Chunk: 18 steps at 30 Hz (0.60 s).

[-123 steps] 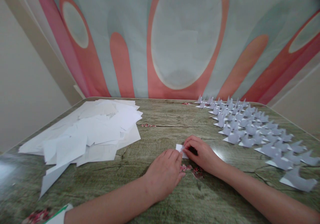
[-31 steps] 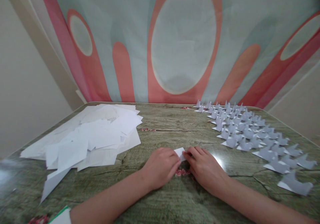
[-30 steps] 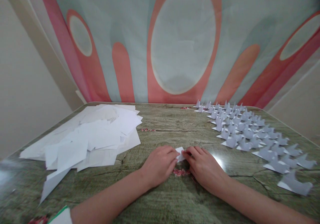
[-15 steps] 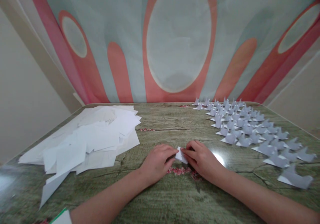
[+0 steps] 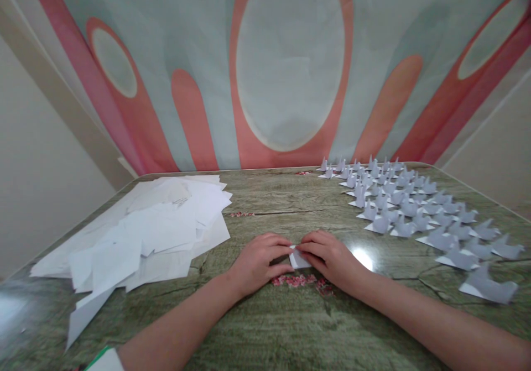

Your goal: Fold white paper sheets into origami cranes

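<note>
A small folded piece of white paper lies on the wood-patterned table between my two hands. My left hand is at its left edge, fingertips touching the upper corner and the thumb lower down, with a gap between them. From the right, my right hand presses its fingers and thumb onto the paper, covering its right part. Both hands hold the paper low, at or just above the tabletop. Which folds it has is too small to tell.
A spread pile of white paper sheets covers the left of the table. Rows of several folded white paper birds stand on the right, the nearest one close to the right edge. A patterned curtain or sheet hangs behind.
The folded paper now lies flatter, its peak lowered. My left thumb has spread away from the fingers, and the right fingers have flattened over the paper. The view has shifted slightly.
</note>
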Each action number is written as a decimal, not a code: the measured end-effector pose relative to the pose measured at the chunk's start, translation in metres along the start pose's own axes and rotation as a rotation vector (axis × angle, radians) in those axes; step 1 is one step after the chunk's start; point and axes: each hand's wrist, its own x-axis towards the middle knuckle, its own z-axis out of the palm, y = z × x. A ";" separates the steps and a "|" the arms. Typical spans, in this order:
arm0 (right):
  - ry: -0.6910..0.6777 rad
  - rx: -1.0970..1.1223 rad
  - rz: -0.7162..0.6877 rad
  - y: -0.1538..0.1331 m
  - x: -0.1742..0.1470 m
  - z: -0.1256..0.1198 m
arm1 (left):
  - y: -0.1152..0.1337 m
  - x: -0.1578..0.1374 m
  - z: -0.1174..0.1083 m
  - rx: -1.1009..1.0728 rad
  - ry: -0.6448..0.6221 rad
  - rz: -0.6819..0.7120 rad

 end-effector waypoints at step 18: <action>0.003 0.125 -0.003 0.002 0.003 -0.001 | 0.007 0.000 0.002 0.041 -0.003 0.019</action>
